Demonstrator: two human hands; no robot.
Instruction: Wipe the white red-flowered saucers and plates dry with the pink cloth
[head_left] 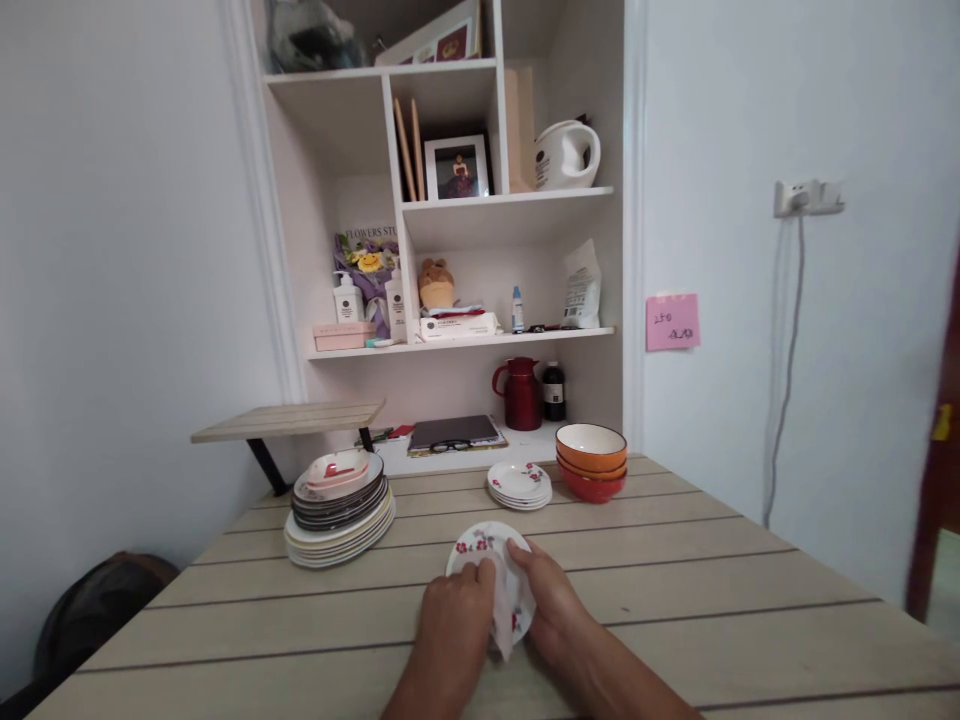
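A small white plate with red flowers [461,565] is held tilted above the near part of the table. My right hand [553,600] grips its right rim, thumb on the face and fingers behind. My left hand [457,615] is closed on a pale pink cloth [504,610], which lies against the plate's face and hangs past its lower edge. Whether the cloth is fabric or paper I cannot tell. Beyond the hands sits a stack of matching small flowered plates [519,484].
Orange and red bowls [591,465] are stacked at the back right. At the left stands a tall stack of plates [340,540] topped by pink-rimmed dishes [337,470], near a raised wooden shelf [289,420]. Behind are a red jug [521,395] and a laptop [456,432].
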